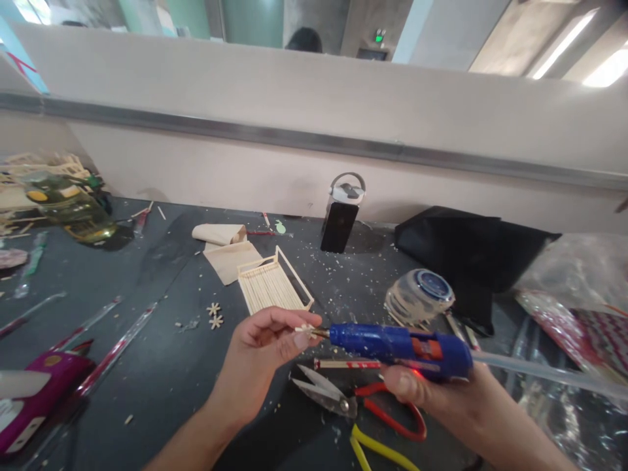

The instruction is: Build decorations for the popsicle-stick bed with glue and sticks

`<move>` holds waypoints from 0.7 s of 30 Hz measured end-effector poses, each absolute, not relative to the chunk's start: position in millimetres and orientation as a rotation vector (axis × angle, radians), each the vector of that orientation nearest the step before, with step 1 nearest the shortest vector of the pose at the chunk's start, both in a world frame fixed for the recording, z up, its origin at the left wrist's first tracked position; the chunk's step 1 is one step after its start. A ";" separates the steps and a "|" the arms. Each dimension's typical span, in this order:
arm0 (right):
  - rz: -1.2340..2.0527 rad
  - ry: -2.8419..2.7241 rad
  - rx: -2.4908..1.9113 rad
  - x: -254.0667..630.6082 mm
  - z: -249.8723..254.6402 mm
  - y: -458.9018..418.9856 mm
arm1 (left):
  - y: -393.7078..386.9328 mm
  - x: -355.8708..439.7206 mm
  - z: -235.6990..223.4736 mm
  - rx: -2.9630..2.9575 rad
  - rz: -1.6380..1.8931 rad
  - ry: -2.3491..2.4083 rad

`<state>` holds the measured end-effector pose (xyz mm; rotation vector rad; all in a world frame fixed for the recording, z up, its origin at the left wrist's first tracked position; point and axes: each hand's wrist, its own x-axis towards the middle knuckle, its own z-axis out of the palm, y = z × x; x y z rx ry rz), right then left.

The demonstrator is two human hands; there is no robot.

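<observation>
My right hand is wrapped round a blue hot glue gun, with a clear glue stick sticking out of its back end. A red light glows near my thumb. My left hand pinches a small pale wooden piece, mostly hidden by the fingers, and the gun's metal nozzle meets it. Just beyond lies a small stick-built frame with a slatted base. Below the gun are scissors with red handles and a yellow-handled tool. Two small wooden star shapes lie to the left.
A phone leans on a white handled container by the wall. A clear jar, a black bag and plastic packaging stand right. On the left are a magenta device, glue sticks, a tinted bottle and a stick pile.
</observation>
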<state>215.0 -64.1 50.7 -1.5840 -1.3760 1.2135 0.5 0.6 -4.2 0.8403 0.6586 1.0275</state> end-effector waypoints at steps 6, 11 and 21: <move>1.217 -1.371 -1.640 222.6 42.6 -65.5 | -0.2 -0.9 -5.7 0.871 1.034 0.664; 1.236 -1.383 -1.635 215.3 47.3 -66.1 | -0.5 -1.2 -5.4 0.891 1.041 0.673; 1.202 -1.359 -1.696 222.1 38.7 -70.5 | -0.5 -1.3 -4.7 0.898 1.035 0.684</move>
